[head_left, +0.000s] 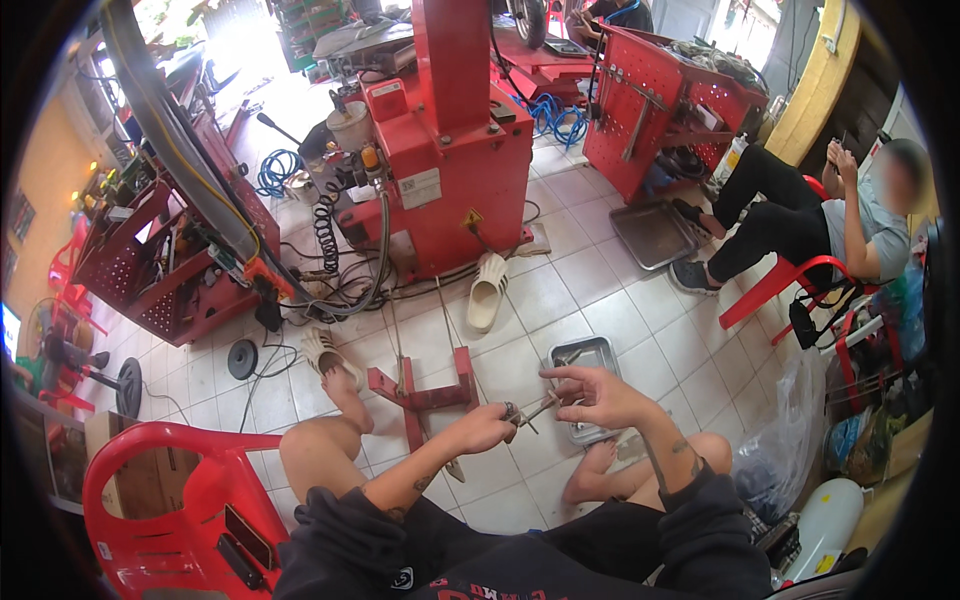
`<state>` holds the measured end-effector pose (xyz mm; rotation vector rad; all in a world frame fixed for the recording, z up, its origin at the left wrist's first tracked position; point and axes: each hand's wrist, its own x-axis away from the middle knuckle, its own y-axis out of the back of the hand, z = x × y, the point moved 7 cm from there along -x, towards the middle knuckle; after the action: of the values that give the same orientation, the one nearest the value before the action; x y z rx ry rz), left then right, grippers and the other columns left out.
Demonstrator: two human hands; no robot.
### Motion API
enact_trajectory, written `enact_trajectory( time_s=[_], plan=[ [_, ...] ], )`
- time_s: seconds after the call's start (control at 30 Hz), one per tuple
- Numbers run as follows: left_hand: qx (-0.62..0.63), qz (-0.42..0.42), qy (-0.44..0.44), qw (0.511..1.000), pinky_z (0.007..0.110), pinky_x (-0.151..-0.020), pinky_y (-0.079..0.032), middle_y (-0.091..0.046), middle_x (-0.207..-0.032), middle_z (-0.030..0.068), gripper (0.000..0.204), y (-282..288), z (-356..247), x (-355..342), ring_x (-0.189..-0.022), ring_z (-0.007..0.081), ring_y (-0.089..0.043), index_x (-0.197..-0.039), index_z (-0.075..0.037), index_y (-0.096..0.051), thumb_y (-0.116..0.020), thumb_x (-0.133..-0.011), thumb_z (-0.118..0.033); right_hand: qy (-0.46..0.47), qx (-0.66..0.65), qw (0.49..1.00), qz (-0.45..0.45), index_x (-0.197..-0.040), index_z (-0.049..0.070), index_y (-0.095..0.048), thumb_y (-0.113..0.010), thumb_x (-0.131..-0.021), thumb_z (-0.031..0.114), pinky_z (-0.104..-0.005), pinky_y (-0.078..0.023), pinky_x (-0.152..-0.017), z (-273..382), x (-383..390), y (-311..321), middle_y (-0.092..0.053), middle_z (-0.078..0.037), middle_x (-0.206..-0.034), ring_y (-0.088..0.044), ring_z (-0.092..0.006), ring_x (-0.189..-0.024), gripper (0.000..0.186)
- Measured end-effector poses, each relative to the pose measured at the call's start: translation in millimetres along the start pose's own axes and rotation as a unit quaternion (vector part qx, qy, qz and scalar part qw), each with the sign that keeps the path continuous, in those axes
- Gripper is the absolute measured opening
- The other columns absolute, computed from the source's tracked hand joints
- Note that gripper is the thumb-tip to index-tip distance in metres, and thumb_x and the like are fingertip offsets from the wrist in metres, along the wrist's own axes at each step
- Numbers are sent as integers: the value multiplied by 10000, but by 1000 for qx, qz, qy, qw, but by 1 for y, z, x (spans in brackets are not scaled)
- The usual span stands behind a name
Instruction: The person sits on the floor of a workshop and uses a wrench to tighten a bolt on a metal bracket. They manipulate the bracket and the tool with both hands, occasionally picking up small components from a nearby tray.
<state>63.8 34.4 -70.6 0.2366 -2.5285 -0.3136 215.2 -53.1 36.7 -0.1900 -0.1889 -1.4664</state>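
Note:
In front of my lap, my left hand is closed round one end of a small, thin metal part with a crosswise piece; its exact kind is too small to make out. My right hand is at the part's other end, fingers stretched and apart, with thumb and fingertips close around the tip. Whether they touch it I cannot tell. Beneath that hand a shallow metal tray lies on the floor, holding a metal piece and partly hidden by the hand.
A red floor frame lies before me, near a red machine with hoses. One cream clog stands off my feet. A red chair is at left. At right a person sits near another tray.

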Motion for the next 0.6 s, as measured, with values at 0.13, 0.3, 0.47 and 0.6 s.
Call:
enact_trajectory(
  time_s=[0.13, 0.3, 0.47, 0.6],
  plan=[
    [26, -4, -25, 999, 388, -759, -478, -627, -806, 173, 277, 4, -4, 1, -813, 296, -609, -900, 18, -625, -587, -775, -227, -50, -14, 999, -6, -1233, -19, -619, -714, -927, 131, -275, -558, -747, -6, 1, 3, -706, -106, -914, -676, -131, -833, 354],
    [-37, -40, -11, 998, 460, -804, -493, -654, -873, 260, 332, 6, -27, 17, -882, 409, -637, -939, 47, -627, -552, -797, -243, -134, 51, 989, -48, -1077, -12, -632, -677, -970, 236, -237, -487, -579, -50, -8, 12, -637, -27, -753, -591, -79, -636, 274],
    [-62, -76, 9, 995, 494, -850, -498, -660, -949, 308, 392, 8, -16, 15, -953, 472, -628, -1002, 64, -633, -539, -802, -260, -37, -43, 987, -149, -1079, 18, -650, -653, -987, 291, -231, -461, -543, -34, -12, -3, -581, 10, -706, -541, -66, -588, 288],
    [-31, -95, 12, 995, 471, -829, -505, -666, -895, 276, 438, 11, -7, 8, -904, 432, -645, -1021, 63, -627, -609, -797, -314, 18, 0, 994, -108, -1091, 16, -658, -665, -975, 279, -230, -445, -526, -15, -12, -10, -565, 17, -689, -525, -56, -578, 288]
  ],
)
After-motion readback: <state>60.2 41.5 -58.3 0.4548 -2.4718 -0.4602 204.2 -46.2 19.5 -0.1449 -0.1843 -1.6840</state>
